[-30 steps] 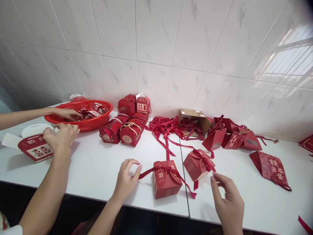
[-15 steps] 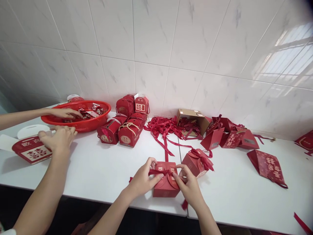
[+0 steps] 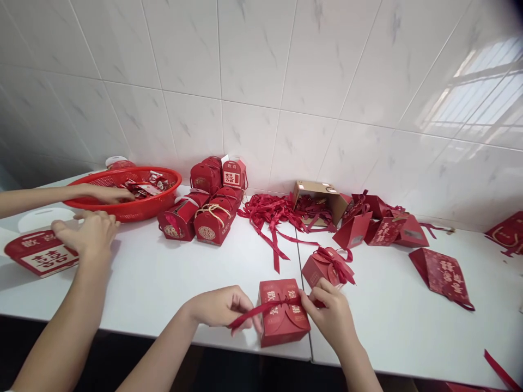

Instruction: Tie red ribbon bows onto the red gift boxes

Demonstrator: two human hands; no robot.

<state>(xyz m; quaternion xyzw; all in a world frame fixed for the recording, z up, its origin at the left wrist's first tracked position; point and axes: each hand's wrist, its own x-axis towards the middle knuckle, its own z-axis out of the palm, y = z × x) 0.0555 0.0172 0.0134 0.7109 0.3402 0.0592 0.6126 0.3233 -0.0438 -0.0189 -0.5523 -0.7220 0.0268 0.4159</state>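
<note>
A small red gift box (image 3: 283, 321) with gold characters stands near the front edge of the white table (image 3: 171, 277). A red ribbon (image 3: 261, 311) runs across its top. My left hand (image 3: 223, 307) pinches the ribbon's left end, just left of the box. My right hand (image 3: 333, 314) pinches the ribbon at the box's right top corner. A second red box with a tied bow (image 3: 328, 267) sits right behind it.
Another person's two hands (image 3: 87, 231) work at the left, one on a flat red box (image 3: 38, 253), one in a red basket (image 3: 131, 190). Finished red boxes (image 3: 204, 218), loose ribbons (image 3: 273, 215), a cardboard box (image 3: 321, 196) and red paper bags (image 3: 441, 275) lie along the wall.
The box has slid nearer the front edge. My left hand has drawn the ribbon end out to the left, and my right hand has shifted to the box's right corner.
</note>
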